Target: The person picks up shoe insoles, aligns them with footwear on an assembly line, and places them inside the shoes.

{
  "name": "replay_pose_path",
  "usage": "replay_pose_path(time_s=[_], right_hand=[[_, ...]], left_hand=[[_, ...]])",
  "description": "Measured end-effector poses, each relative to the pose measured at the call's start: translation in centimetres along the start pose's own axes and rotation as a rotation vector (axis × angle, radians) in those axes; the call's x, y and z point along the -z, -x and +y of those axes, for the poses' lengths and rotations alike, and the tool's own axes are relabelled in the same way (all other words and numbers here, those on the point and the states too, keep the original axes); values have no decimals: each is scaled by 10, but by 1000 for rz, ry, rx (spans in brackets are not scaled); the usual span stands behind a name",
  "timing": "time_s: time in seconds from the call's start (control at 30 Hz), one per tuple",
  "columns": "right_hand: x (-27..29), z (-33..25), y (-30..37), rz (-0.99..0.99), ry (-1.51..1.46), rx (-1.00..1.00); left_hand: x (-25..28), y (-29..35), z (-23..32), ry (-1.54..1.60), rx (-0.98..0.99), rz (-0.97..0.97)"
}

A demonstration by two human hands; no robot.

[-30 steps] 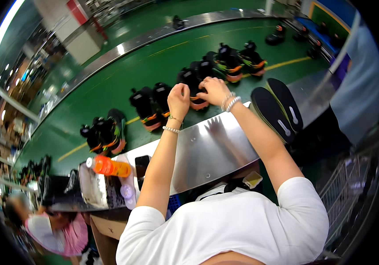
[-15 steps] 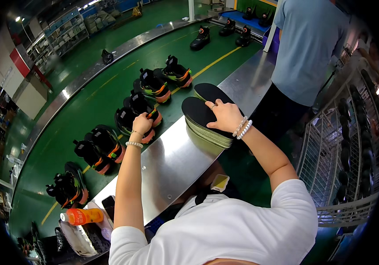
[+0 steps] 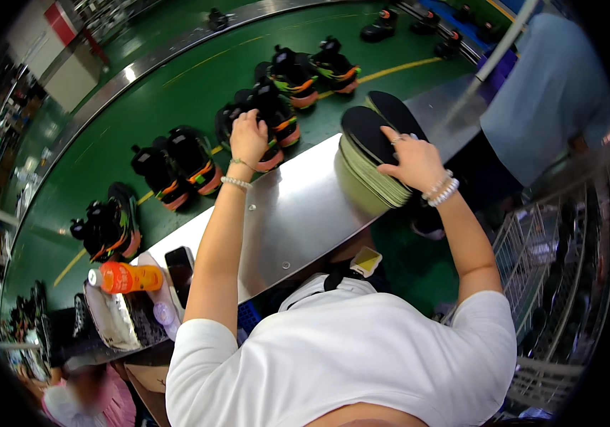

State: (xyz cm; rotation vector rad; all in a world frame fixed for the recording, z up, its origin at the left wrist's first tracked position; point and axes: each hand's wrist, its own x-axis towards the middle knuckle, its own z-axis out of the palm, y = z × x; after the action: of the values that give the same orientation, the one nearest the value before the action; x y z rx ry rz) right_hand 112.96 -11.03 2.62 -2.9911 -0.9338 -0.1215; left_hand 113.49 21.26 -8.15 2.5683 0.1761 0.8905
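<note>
My left hand (image 3: pixel 249 139) is closed on the back of a black shoe (image 3: pixel 228 127) with orange and green trim, which stands on the green conveyor belt (image 3: pixel 198 92). Its fingertips are partly hidden. At the table's far end lies a stack of black-topped insoles (image 3: pixel 367 135) with pale green edges. My right hand (image 3: pixel 416 162) rests on top of that stack, fingers stretched and thumb apart. Beside the shoe at my left hand stands another of the same kind (image 3: pixel 276 107).
More pairs of shoes (image 3: pixel 191 160) line the belt. The steel table (image 3: pixel 298 206) carries an orange-labelled bottle (image 3: pixel 130 277), a phone (image 3: pixel 179 270) and an open box (image 3: pixel 109 313) at left. A person in a blue shirt (image 3: pixel 547 99) stands at right, near a wire rack (image 3: pixel 540 249).
The whole view has shifted, with the shoes and table appearing higher. My left hand has come onto the shoe more fully. My right hand stays on the insole stack.
</note>
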Motion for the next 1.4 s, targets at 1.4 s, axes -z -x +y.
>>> replay_pose_path(time_s=[1.4], right_hand=[[-156, -216, -256, -341, -356, 308]], left_hand=[[5, 30, -66, 671, 479, 166]])
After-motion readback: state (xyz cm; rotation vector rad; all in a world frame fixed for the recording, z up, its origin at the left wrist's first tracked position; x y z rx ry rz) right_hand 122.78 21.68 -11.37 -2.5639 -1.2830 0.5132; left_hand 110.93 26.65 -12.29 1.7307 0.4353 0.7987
